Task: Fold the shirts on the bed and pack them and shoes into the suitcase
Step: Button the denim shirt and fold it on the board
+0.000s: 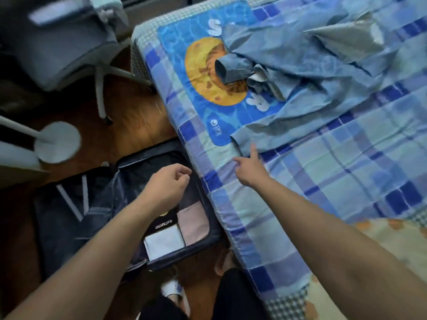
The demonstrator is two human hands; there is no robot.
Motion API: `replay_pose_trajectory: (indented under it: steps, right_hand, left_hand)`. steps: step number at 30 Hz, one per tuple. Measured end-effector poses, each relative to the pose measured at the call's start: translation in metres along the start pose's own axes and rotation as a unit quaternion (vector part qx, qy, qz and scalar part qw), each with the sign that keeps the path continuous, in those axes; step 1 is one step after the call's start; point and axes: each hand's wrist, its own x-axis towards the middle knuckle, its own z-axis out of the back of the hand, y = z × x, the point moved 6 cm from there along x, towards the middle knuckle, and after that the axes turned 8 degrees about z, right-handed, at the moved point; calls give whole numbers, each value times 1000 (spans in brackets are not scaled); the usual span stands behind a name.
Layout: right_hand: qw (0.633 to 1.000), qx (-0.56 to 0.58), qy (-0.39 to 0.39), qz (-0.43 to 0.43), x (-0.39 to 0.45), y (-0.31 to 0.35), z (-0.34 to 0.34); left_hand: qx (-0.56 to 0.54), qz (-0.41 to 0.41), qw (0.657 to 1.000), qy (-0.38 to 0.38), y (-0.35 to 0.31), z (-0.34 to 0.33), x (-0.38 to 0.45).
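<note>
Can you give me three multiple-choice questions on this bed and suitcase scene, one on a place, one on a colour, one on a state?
1. Where does the open dark suitcase lie?
A. on the wooden floor beside the bed
B. on the bed
C. on the chair

2. What colour is the crumpled long-sleeved shirt?
A. red
B. light blue
C. black

3. How is the shirt now?
A. folded inside the suitcase
B. hung up
C. unfolded on the blue checked bedsheet

Answers: 1 A, it lies open on the floorboards at the bed's edge. 2 B, its cloth is pale blue. 3 C, it lies spread and rumpled, the right hand reaching toward its hem.
</note>
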Motion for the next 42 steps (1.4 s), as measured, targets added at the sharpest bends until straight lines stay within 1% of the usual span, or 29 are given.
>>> replay_pose_trajectory:
  steps: [2,4,6,7,9,12,15,17,19,21,23,24,25,28,29,30,31,32,34,38,40,42]
  right_hand:
    - [999,-25,21,-10,41,-4,2]
    - [999,4,17,-29,62,-13,1]
    - [997,69,-11,-44,55,-22,1]
    - [993,98,-40,-55,42,-30,3]
    - [977,147,-118,-97,-1,-54,12]
    - [938,198,-219,-185,-102,-101,21]
    - [893,241,-265,-274,-215,-141,19]
    - [854,287,-297,-315,-285,-155,13]
    - [799,379,-340,-320,-349,-159,-3]
    - [728,465,-394,-314,-409,-155,-26]
    - [670,512,-425,-329,-474,-148,-57]
    - [634,526,-452,-344,-506,-147,-70]
    - [590,541,-480,-360,-538,-151,-82]
    - [420,600,-539,-416,-625,-188,-118]
    - [387,607,-557,-414,-650,-202,-122]
    - [370,614,-572,-398,-667,-216,-120]
    - [363,616,-591,-374,-682,-230,-115]
    - [336,625,-609,-354,-692,-242,-112]
    - [271,658,-627,-317,-711,-256,-101]
    - [171,710,-640,-240,-755,-284,-78]
    - [144,730,-630,-222,-794,-311,-79]
    - [140,701,-660,-229,-855,-349,-87]
  left_hand:
    - [3,15,1000,-21,0,3,0]
    - [-7,28,999,-33,4,2,-4]
    - [-35,36,998,-26,10,-5,-12]
    - [-53,40,998,-16,15,-12,-17]
    - [-84,49,995,8,23,-28,-29]
    - [-108,49,992,48,37,-50,-53]
    - [-122,28,987,96,42,-71,-81]
    - [-93,-4,985,146,40,-90,-98]
    - [-42,-54,978,197,31,-115,-122]
    - [0,-115,965,234,14,-140,-157]
    - [34,-169,949,265,-3,-164,-204]
    - [69,-196,938,278,-9,-176,-230]
    - [109,-220,926,287,-13,-187,-252]
    - [183,-293,891,296,-14,-216,-302]
    - [195,-308,884,292,-14,-223,-313]
    - [197,-317,884,280,-15,-226,-323]
    - [196,-317,890,264,-16,-228,-329]
    - [192,-320,894,247,-19,-231,-335]
    - [189,-326,901,216,-26,-244,-348]
    - [163,-338,910,175,-45,-298,-391]
    - [157,-334,913,174,-47,-335,-420]
    - [157,-331,912,183,-43,-369,-448]
